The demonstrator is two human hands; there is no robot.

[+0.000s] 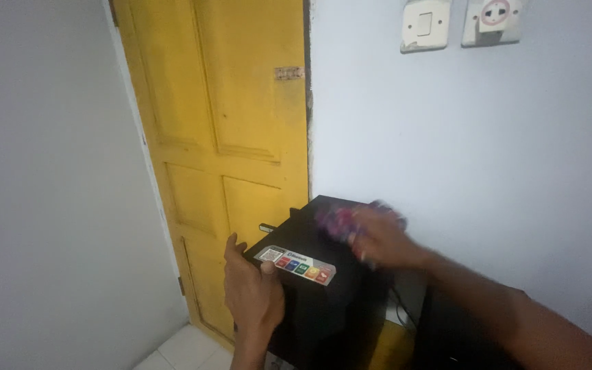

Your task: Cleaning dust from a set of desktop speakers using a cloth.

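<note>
The black box stands right of the yellow door. The left hand grips its front corner; the right hand clenches a blurred purple cloth on top.

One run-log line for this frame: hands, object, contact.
left hand: grips front corner of black box | right hand: on box top, holds blurred purple cloth-like thing | behind: yellow door
</note>
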